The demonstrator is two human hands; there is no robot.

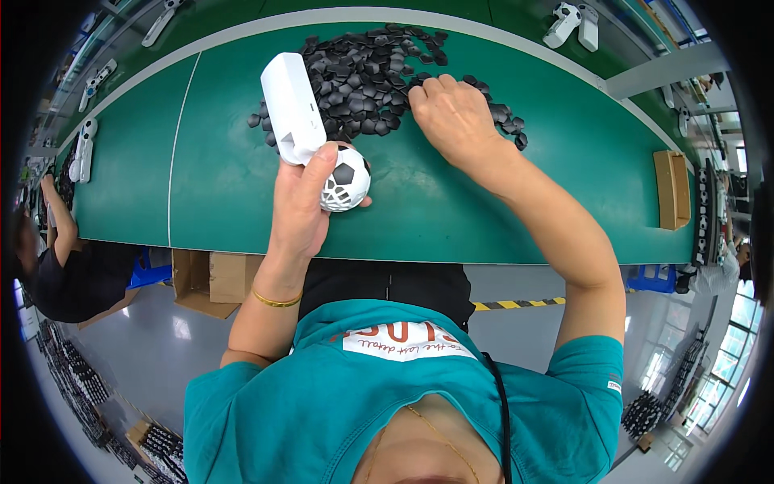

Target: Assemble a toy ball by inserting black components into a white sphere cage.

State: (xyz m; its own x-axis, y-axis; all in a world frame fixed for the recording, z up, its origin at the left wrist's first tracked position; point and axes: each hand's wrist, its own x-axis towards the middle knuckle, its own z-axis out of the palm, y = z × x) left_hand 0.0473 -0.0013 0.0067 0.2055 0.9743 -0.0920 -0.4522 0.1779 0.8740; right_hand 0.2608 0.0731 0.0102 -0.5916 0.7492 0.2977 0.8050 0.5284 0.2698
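My left hand [304,194] is wrapped round a white handheld device with a soccer-ball-shaped end. Its long white body [289,105] tilts up and to the left, and the round black-and-white ball end [347,179] sits beside my thumb. Part of the ball's surface has an open lattice of white ribs. My right hand [455,117] is at the right part of a heap of small black five-sided caps [355,81]. Its fingers are curled down among them. The fingertips are hidden behind the knuckles, so whatever they pinch cannot be seen.
Everything lies on a green table [419,218]. An open cardboard box [671,189] stands at its right end. Similar white devices [563,24] lie beyond the far rail. At the left, another person [68,258] works. Cardboard boxes [205,282] stand below the near edge.
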